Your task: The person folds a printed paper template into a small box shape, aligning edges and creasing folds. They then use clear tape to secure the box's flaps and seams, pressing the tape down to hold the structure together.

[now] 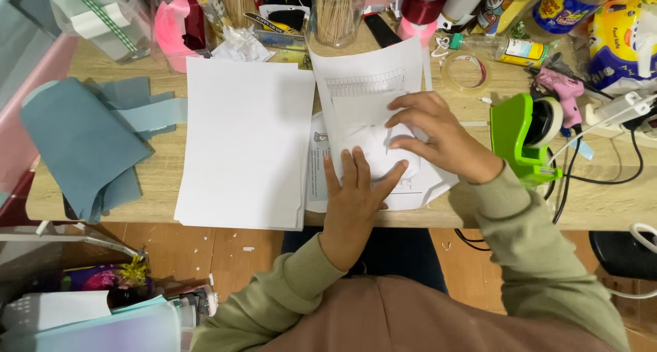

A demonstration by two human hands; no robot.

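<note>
Both hands press on a small white paper piece that lies on top of printed sheets at the near edge of the wooden desk. The left hand lies flat, palm down, fingers spread and straight, holding the piece's lower edge in place; it grips nothing. The right hand rests just above and to the right of it, fingers bent, fingertips pinching or pressing a fold of the same piece; whether it truly grasps the paper cannot be told. Just left of the left hand lies a stack of blank white paper, and farther left some blue-grey felt pieces. Right of the right hand stands a green tape dispenser; beyond it lies a clear tape roll.
</note>
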